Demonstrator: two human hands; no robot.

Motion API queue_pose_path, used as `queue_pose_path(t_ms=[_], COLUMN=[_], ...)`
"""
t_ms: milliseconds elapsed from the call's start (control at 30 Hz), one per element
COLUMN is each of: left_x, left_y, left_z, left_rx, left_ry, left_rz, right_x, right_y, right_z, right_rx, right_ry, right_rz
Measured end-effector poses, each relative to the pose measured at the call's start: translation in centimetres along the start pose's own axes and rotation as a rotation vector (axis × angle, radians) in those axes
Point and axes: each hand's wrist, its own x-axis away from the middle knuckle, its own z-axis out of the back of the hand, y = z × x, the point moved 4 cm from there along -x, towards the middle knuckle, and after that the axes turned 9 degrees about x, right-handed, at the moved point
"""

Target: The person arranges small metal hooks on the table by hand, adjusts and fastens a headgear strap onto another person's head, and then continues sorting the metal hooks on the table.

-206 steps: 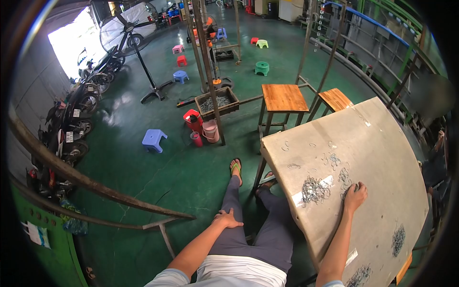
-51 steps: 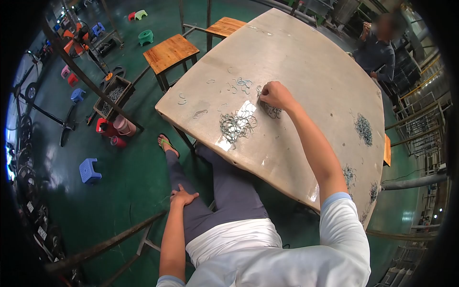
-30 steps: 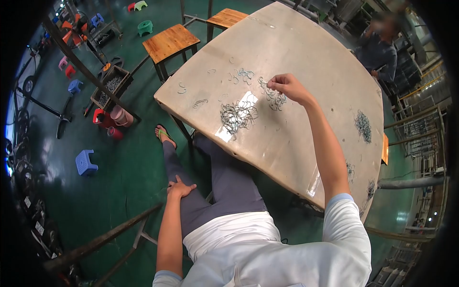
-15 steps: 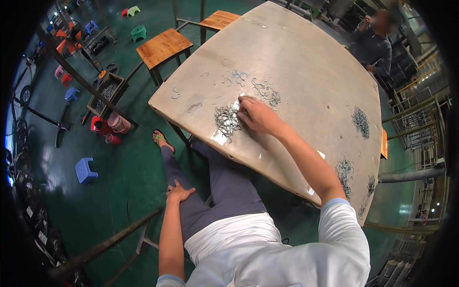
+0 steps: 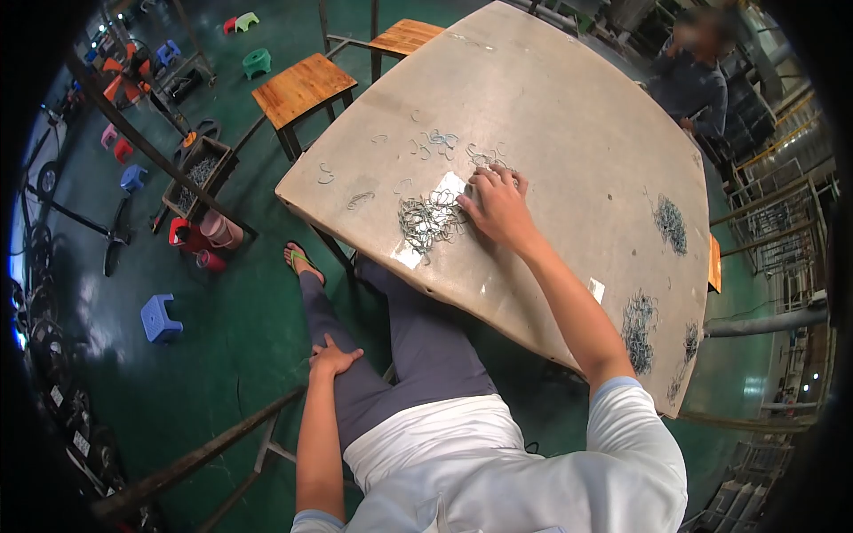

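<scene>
On the table (image 5: pixel 569 115) lies a heap of small bent wire hooks (image 5: pixel 426 222), just left of my right hand. My right hand (image 5: pixel 499 204) reaches palm down over a smaller, looser group of hooks (image 5: pixel 484 153), its fingers apart and curved. The fingertips cover part of that group, and I see nothing held in them. A white patch (image 5: pixel 450 186) shows between the heap and my thumb. Over on my thigh rests my left hand (image 5: pixel 336 357), fingers loosely spread and holding nothing.
More hook piles lie at the table's right: one pile (image 5: pixel 670 226) and a larger one (image 5: pixel 638 333). Wooden stools (image 5: pixel 304 89) stand beyond the left edge. A person (image 5: pixel 697 80) is at the far right corner. A blue plastic stool (image 5: pixel 160 318) sits on the floor.
My right hand has moved right and slightly up, away from the heap to the looser hooks, and its fingers have spread. My left hand has stayed on the thigh.
</scene>
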Motion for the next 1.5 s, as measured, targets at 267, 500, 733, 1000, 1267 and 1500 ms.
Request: queue_pose_path(t_ms=[267, 500, 733, 1000, 1267, 1500], left_x=[0.5, 0.2, -0.3, -0.1, -0.2, 0.0], left_y=[0.2, 0.2, 0.2, 0.1, 0.4, 0.2], left_z=[0.2, 0.4, 0.2, 0.2, 0.3, 0.3], left_rx=[0.003, -0.021, -0.057, -0.035, -0.034, -0.019], left_ry=[0.000, 0.005, 0.001, 0.000, -0.003, 0.006], left_rz=[0.006, -0.007, -0.034, 0.005, 0.007, -0.001], right_x=[-2.7, -4.6, -3.6, -2.7, -0.1, -0.1], right_y=[1.3, 2.0, 1.4, 3.9, -0.3, -4.0], right_z=[0.0, -1.4, -1.3, -0.7, 0.2, 0.0], right_rx=[-0.156, -0.263, -0.385, -0.479, -0.371, -0.495], right_ry=[-0.069, -0.158, -0.285, -0.030, -0.151, -0.133], right_rz=[-0.073, -0.107, -0.003, -0.199, -0.090, -0.015])
